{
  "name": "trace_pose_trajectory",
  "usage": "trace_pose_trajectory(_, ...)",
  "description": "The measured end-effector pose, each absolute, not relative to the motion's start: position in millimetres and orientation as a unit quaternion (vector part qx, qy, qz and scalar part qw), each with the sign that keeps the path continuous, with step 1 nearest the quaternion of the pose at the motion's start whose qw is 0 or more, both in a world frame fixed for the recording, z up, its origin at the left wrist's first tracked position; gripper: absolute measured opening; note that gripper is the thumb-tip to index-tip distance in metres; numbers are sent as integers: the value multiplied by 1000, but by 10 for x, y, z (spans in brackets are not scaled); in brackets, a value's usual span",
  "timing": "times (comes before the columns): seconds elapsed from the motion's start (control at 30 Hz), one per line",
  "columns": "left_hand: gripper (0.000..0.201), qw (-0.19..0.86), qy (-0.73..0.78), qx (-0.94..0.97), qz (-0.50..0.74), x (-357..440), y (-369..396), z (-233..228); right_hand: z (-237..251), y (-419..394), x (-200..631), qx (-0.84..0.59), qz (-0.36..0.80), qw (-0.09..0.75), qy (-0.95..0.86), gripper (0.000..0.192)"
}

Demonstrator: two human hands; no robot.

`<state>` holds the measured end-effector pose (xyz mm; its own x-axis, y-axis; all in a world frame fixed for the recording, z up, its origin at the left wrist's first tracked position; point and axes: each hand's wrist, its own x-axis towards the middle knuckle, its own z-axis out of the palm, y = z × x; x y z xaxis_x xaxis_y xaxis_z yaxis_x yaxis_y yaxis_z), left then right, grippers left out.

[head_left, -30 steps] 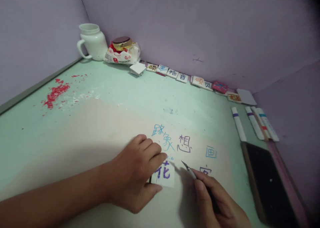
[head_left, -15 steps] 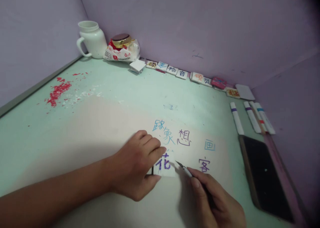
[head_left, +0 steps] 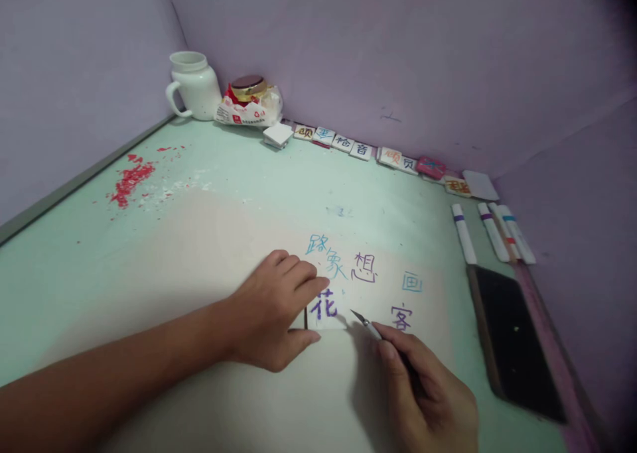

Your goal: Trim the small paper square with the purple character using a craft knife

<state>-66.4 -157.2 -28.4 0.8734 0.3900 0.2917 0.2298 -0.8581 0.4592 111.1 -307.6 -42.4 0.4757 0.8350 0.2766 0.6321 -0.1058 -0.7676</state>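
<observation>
A small white square tile (head_left: 326, 322) bears a thick purple character and lies on the pale paper. My left hand (head_left: 279, 310) comes in from the left and grips it, forefinger at its upper side and thumb at its lower side; its left part is hidden by the fingers. In my right hand (head_left: 430, 387) is a craft knife (head_left: 371, 328), held like a pen. The blade points up and left, just right of the tile and apart from it. Blue and purple characters are written on the paper (head_left: 209, 241) above and to the right.
Along the back wall stand a white jug (head_left: 196, 88), a lidded jar in a plastic bag (head_left: 251, 108) and a row of lettered tiles (head_left: 343, 141). Several markers (head_left: 492, 233) and a black phone (head_left: 517, 340) lie at right. Red shavings (head_left: 132, 181) are scattered at left.
The whole view has shifted slightly, with the tile and both hands appearing a little higher. Both hands keep their holds, and the blade is still just right of the tile.
</observation>
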Motion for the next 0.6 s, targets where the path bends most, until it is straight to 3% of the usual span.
trace_pose_trajectory(0.13,39,209,156,947,189,-663,-1570,-288,-379,-3057,1142,-706,118,417,-560,16)
trace_pose_trajectory(0.23,37,224,158,944,184,-668,-1570,-281,-302,-3026,1189,-654,129,346,-660,17)
trace_pose_trajectory(0.33,41,247,169,940,166,-679,-1575,-247,-243,-3000,1213,-629,66,280,-722,19)
trace_pose_trajectory(0.47,48,275,183,934,136,-693,-1565,-194,-249,-2999,1200,-647,-36,256,-718,17)
trace_pose_trajectory(0.6,55,295,182,930,121,-692,-1542,-191,-287,-3027,1225,-629,-39,246,-736,15)
